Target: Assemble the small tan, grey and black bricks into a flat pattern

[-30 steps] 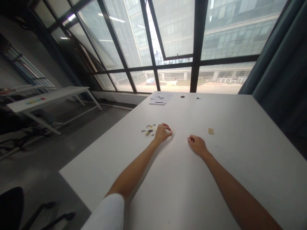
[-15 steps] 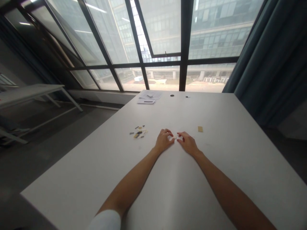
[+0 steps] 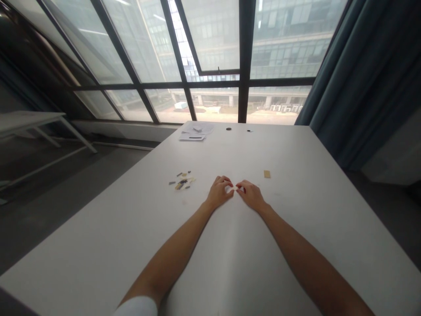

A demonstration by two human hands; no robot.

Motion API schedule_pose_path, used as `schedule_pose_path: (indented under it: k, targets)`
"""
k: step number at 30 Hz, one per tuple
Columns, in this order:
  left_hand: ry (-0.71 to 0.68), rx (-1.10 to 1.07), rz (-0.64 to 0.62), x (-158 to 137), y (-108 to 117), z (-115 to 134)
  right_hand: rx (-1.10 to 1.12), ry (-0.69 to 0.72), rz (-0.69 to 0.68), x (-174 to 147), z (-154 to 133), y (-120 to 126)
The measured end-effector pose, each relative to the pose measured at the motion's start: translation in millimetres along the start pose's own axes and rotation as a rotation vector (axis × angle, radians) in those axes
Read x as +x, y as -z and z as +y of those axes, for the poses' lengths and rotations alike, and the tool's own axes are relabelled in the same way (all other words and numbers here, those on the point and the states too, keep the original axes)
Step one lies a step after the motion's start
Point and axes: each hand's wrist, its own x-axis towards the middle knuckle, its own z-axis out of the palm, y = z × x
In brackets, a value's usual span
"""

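Note:
Near the middle of the white table [image 3: 210, 245], both of my hands meet over a small pale piece [image 3: 234, 188], too small to tell its kind. My left hand [image 3: 219, 192] pinches it from the left with thumb and fingers. From the right, the thumb and fingers of my right hand [image 3: 250, 194] close on its other side. Left of my hands lies a loose pile of small grey, tan and dark pieces [image 3: 181, 181]. A flat tan square plate [image 3: 266, 174] rests beyond my right hand.
White papers [image 3: 194, 131] lie at the far left of the table. Two small dark round things, one a disc [image 3: 229, 129], sit near the far edge. Behind are large windows [image 3: 213, 105], a blue curtain [image 3: 342, 87] on the right, and another table [image 3: 33, 120] at left.
My right hand has moved in toward the left hand, and its fingers have closed on the pale piece. The whole view has shifted slightly, so things appear farther left.

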Motion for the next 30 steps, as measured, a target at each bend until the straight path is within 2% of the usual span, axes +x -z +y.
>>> schedule_pose_path:
  k: [30]
  targets:
    - [0.005,0.021,0.009,0.4,0.5,0.7,-0.022,0.005,-0.001,2.8,0.2,-3.5]
